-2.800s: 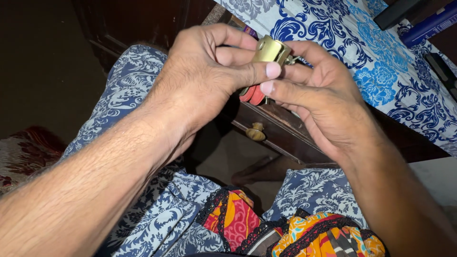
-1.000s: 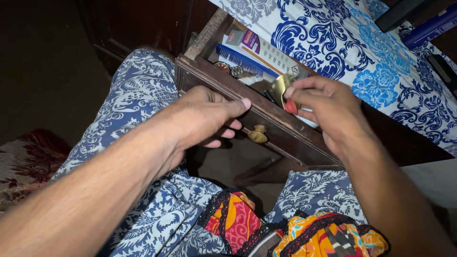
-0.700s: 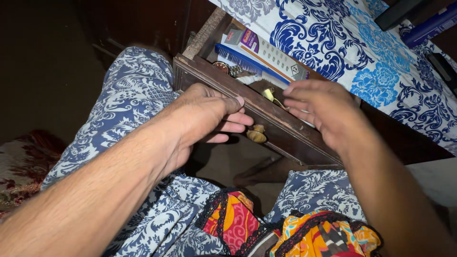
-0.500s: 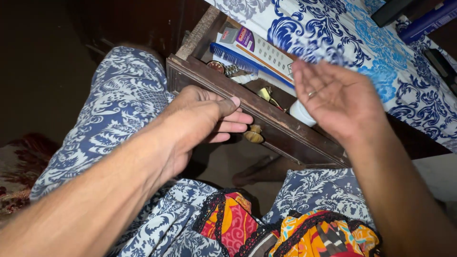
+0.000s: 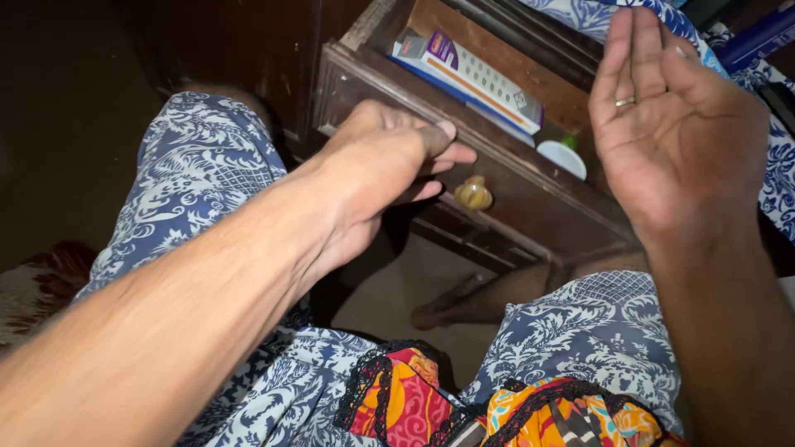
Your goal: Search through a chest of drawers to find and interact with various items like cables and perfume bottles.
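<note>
A dark wooden drawer (image 5: 530, 194) stands pulled out from under the table. My left hand (image 5: 385, 170) rests on its front edge, fingers curled, just left of the brass knob (image 5: 474, 194). My right hand (image 5: 672, 124) is raised over the drawer's right side, palm up, fingers spread, a ring on one finger, nothing in it. Inside the drawer lie a long white and purple box (image 5: 472, 74) and a small round white lid (image 5: 561, 157). The brass padlock and its red keys are out of sight.
A blue and white patterned cloth (image 5: 778, 178) covers the table above the drawer. My knees in blue patterned fabric (image 5: 199, 178) sit on either side below it. A bare foot (image 5: 451, 302) rests on the floor. An orange and red cloth (image 5: 513, 410) lies in my lap.
Earlier both hands held a brass padlock with red keys. The right hand put it into the drawer and came up open, and the left hand moved to the drawer front.
</note>
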